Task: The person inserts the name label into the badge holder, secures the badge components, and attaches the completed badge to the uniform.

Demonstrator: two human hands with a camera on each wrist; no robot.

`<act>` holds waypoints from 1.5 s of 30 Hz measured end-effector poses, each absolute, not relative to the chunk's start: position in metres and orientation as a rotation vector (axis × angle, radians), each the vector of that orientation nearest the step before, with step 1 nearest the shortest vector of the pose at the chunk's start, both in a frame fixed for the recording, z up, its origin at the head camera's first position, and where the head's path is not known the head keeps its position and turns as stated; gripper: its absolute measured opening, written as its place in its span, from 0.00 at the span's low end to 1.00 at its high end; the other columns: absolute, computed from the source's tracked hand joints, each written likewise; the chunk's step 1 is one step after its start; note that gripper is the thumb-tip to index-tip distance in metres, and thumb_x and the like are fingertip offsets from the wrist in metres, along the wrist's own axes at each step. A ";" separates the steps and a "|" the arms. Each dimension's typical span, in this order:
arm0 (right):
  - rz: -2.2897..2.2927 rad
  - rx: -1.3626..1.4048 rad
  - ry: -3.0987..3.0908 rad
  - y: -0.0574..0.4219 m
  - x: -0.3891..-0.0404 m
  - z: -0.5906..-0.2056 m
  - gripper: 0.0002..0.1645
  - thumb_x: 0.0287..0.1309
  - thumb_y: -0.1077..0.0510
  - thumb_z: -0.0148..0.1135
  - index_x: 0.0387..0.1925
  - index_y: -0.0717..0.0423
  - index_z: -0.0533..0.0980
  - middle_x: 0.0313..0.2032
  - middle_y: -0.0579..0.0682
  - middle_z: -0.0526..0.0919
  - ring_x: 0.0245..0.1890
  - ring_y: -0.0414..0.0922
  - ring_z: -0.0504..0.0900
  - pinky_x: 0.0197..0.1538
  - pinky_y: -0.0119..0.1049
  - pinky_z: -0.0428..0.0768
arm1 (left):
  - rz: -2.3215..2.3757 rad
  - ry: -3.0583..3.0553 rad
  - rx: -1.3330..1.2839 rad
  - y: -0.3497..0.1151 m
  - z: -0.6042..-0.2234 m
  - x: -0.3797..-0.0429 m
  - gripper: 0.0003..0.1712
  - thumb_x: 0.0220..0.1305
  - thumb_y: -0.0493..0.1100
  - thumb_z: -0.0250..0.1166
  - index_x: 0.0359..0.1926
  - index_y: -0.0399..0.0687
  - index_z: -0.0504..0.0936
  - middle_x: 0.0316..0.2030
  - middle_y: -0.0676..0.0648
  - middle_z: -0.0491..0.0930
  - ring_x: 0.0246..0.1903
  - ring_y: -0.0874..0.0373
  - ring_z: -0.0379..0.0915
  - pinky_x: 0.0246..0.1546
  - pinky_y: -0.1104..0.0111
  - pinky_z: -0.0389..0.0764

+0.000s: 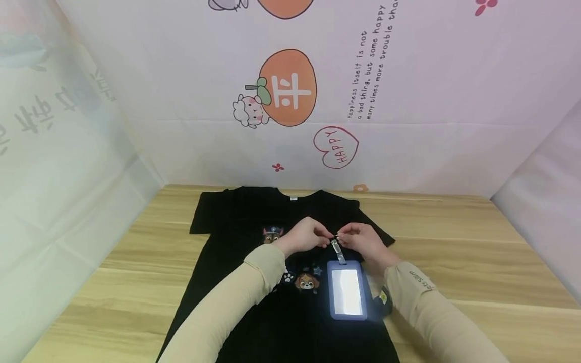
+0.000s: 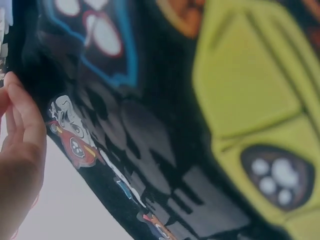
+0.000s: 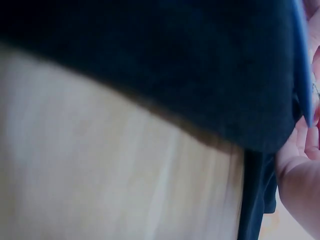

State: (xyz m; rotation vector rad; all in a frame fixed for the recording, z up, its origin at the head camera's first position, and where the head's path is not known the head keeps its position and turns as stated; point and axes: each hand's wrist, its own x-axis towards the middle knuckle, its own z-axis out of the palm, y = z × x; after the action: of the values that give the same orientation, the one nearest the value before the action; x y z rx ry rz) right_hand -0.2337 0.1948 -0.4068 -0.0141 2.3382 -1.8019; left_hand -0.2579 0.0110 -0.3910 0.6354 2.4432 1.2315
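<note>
A black T-shirt [image 1: 254, 322] with cartoon dog prints lies spread on the table. On its chest rests a blue-framed badge holder [image 1: 330, 290], its bright window facing up. The holder's strap and metal clip [image 1: 336, 247] run up to where both hands meet. My left hand [image 1: 306, 235] pinches the shirt's cloth beside the clip; in the left wrist view its fingertips [image 2: 11, 80] are at the frame's edge. From the other side, my right hand [image 1: 363, 242] pinches the clip's top end. Fingers cover the exact spot where clip and cloth meet.
The wooden table [image 1: 454, 237] shows on both sides of the shirt. Behind it hangs a pale printed cloth [image 1: 408, 151], with another cloth wall [image 1: 81, 176] on the left. A small dark device with a yellow mark [image 1: 383, 297] sits at the right wrist.
</note>
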 end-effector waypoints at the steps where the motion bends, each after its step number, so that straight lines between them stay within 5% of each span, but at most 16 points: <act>1: -1.808 -0.008 2.319 0.195 -0.234 -0.407 0.08 0.62 0.68 0.54 0.40 0.71 0.74 0.33 0.50 0.80 0.33 0.37 0.78 0.40 0.27 0.81 | 1.229 2.433 0.638 0.010 -0.390 -0.258 0.08 0.62 0.32 0.62 0.40 0.40 0.86 0.33 0.48 0.84 0.30 0.64 0.77 0.35 0.74 0.79; 12: -1.782 -0.076 2.190 0.212 -0.238 -0.408 0.15 0.66 0.64 0.50 0.49 0.74 0.69 0.38 0.51 0.78 0.36 0.38 0.79 0.44 0.29 0.81 | 1.206 2.388 0.646 -0.026 -0.382 -0.260 0.20 0.65 0.39 0.60 0.58 0.41 0.76 0.48 0.43 0.82 0.46 0.55 0.79 0.48 0.65 0.80; 14: -1.773 -0.091 2.192 0.216 -0.237 -0.406 0.18 0.67 0.64 0.48 0.51 0.76 0.66 0.40 0.54 0.78 0.38 0.40 0.79 0.45 0.30 0.80 | 1.165 2.461 0.650 -0.039 -0.379 -0.261 0.20 0.65 0.41 0.60 0.58 0.43 0.76 0.49 0.45 0.81 0.45 0.59 0.78 0.48 0.66 0.79; 18: -1.595 -0.164 2.382 0.224 -0.236 -0.402 0.20 0.68 0.61 0.48 0.52 0.76 0.66 0.47 0.65 0.76 0.44 0.47 0.78 0.50 0.37 0.80 | 1.171 2.493 0.561 -0.065 -0.376 -0.263 0.23 0.65 0.41 0.61 0.60 0.44 0.74 0.51 0.44 0.80 0.30 0.59 0.71 0.32 0.66 0.78; 22: -1.254 -0.274 2.673 0.231 -0.233 -0.399 0.19 0.67 0.58 0.51 0.51 0.71 0.71 0.50 0.67 0.76 0.49 0.56 0.76 0.52 0.47 0.78 | 1.082 2.594 0.550 -0.090 -0.378 -0.265 0.26 0.63 0.41 0.63 0.62 0.42 0.72 0.55 0.40 0.76 0.42 0.51 0.76 0.43 0.58 0.79; 27: -0.975 -0.394 2.811 0.233 -0.231 -0.397 0.21 0.65 0.54 0.54 0.52 0.67 0.73 0.49 0.66 0.77 0.49 0.59 0.76 0.51 0.52 0.76 | 0.909 2.755 0.572 -0.116 -0.387 -0.265 0.28 0.60 0.42 0.66 0.61 0.39 0.72 0.59 0.38 0.72 0.57 0.45 0.69 0.59 0.53 0.70; 38: -0.550 -0.414 2.905 0.225 -0.231 -0.397 0.28 0.64 0.48 0.53 0.57 0.66 0.72 0.60 0.73 0.65 0.61 0.72 0.62 0.60 0.64 0.64 | 0.691 2.739 0.411 -0.138 -0.398 -0.265 0.39 0.56 0.45 0.69 0.67 0.42 0.65 0.68 0.34 0.57 0.67 0.37 0.52 0.64 0.47 0.62; 45: -0.533 -0.364 2.855 0.237 -0.240 -0.396 0.39 0.59 0.36 0.55 0.58 0.63 0.71 0.63 0.71 0.64 0.62 0.71 0.62 0.61 0.64 0.63 | 0.518 2.720 0.399 -0.130 -0.399 -0.262 0.46 0.54 0.51 0.71 0.70 0.48 0.60 0.72 0.34 0.44 0.70 0.34 0.38 0.66 0.43 0.55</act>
State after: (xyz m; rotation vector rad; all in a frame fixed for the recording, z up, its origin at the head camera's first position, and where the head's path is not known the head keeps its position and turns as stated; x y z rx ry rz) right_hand -0.2396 0.2365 -0.3957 -0.3643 2.8552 -0.5335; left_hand -0.2616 -0.1302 -0.3995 0.3987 2.7196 0.5176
